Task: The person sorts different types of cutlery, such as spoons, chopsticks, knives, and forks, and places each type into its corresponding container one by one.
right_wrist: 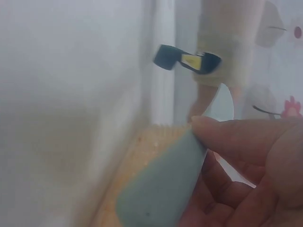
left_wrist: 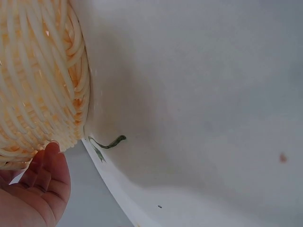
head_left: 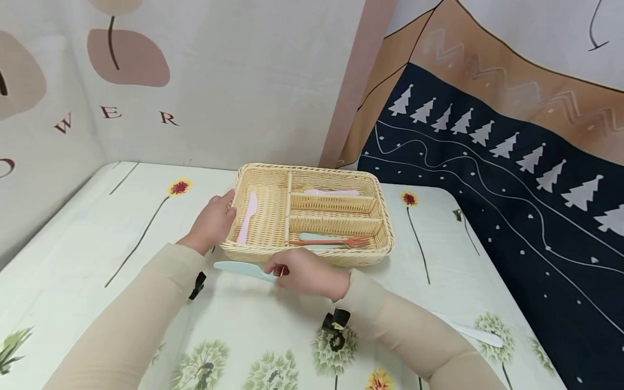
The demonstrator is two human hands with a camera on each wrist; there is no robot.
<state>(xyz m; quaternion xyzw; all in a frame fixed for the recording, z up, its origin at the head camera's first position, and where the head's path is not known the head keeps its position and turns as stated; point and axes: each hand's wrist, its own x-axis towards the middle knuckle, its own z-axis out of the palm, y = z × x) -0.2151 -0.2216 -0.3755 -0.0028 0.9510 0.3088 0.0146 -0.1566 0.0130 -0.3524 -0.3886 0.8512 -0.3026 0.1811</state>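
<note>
My right hand [head_left: 309,271] pinches a pale blue-green plastic knife [head_left: 244,269] between thumb and fingers. The knife sits just in front of the woven basket [head_left: 304,254]; in the right wrist view, the thumb presses on the middle of the knife [right_wrist: 161,189]. At the basket's left side, my left hand [head_left: 210,219] grips the rim, and the left wrist view has its fingertips against the weave. Inside the basket, a pink knife [head_left: 247,216] lies in the left compartment. An orange fork [head_left: 353,242] rests over pale blue-green utensils [head_left: 312,236] in the front right compartment.
A pink utensil [head_left: 333,192] lies in the basket's back right compartment. On the table to the right, a white utensil [head_left: 480,335] is partly covered by the right sleeve. Patterned cloth [head_left: 234,97] hangs behind the flower-printed tabletop [head_left: 146,216].
</note>
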